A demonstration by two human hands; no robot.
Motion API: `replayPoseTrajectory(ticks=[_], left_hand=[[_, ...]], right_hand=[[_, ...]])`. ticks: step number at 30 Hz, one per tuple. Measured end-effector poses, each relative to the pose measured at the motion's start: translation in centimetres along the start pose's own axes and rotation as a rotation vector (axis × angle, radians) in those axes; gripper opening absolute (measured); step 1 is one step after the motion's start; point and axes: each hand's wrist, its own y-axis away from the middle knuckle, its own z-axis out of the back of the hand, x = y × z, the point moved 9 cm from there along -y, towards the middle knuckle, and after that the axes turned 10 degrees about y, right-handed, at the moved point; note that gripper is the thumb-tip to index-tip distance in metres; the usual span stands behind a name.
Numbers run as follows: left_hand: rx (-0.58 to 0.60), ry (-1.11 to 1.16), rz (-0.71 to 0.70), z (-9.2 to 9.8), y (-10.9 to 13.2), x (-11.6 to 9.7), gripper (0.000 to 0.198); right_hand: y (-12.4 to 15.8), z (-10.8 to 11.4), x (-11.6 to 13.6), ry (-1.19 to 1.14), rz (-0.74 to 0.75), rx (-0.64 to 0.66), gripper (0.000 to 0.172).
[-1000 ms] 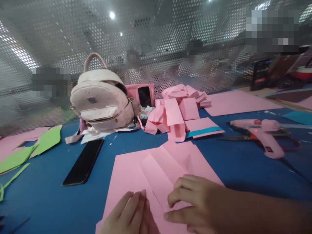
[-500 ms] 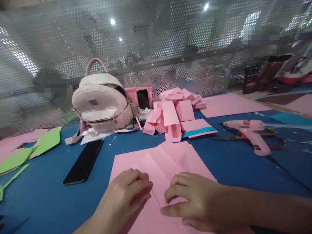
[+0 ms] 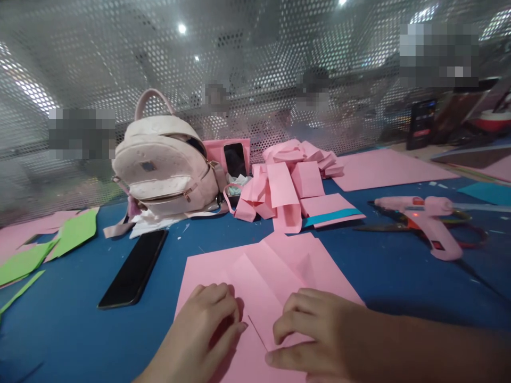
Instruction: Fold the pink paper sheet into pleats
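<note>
A large pink paper sheet (image 3: 207,266) lies flat on the blue table, with a folded pink paper piece (image 3: 255,276) on top of it. My left hand (image 3: 211,324) rests on the sheet at the left of the folded piece, fingers curled; whether it pinches anything is hidden. My right hand (image 3: 315,330) lies over the lower right part of the folded piece, thumb and fingers apart, the thumb near its lower edge. A dark slit line runs between the two hands.
A black phone (image 3: 133,268), a pale backpack (image 3: 167,165) and green paper (image 3: 77,231) are at left. Folded pink strips (image 3: 283,186) stand behind the sheet. At right, a pink glue gun (image 3: 435,218) lies over scissors (image 3: 383,227). Perforated metal panel behind.
The view has shifted slightly. My left hand has drawn back a little from the folded piece, baring more of the slit line. My right hand keeps nearly the same place on the paper.
</note>
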Motion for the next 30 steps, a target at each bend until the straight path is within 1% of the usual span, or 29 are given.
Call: replayPoseTrajectory(ticks=[3,5,9,12,16,18,21,24,27,30], left_hand=[[-0.001,-0.164,-0.11,-0.7,0.0,-0.7,0.013],[-0.016,-0.292,-0.171,-1.1,0.1,-1.1,0.014],[-0.089,-0.473,-0.226,-1.3,0.5,-1.4,0.015],[-0.121,-0.516,-0.248,-1.5,0.5,-1.5,0.016],[-0.245,-0.511,-0.297,-1.0,0.6,-1.8,0.016],[-0.283,-0.514,-0.366,-1.1,0.9,-2.4,0.013],[-0.329,-0.479,-0.518,-1.1,1.6,-3.6,0.024],[-0.367,-0.466,-0.612,-0.9,2.3,-4.8,0.029],[-0.378,-0.556,-0.651,-1.5,3.0,-6.0,0.023],[-0.438,-0.762,-0.639,-3.0,4.3,-6.4,0.023]], right_hand=[[-0.1,0.0,0.0,0.001,-0.002,-0.009,0.04],[-0.1,-0.1,-0.2,0.003,-0.016,-0.014,0.041],[-0.2,-0.2,-0.2,-0.013,-0.024,0.012,0.042],[-0.3,-0.2,-0.3,-0.01,-0.029,0.008,0.041],[-0.4,-0.5,-0.3,0.005,-0.036,0.004,0.042],[-0.3,-0.7,-0.4,0.007,-0.045,0.02,0.042],[-0.1,-0.5,-0.3,0.005,-0.047,0.021,0.044],[-0.1,0.0,-0.1,-0.004,-0.025,0.017,0.046],[0.0,0.3,0.1,-0.005,-0.016,0.021,0.045],[0.1,0.4,0.1,0.003,-0.016,-0.008,0.046]])
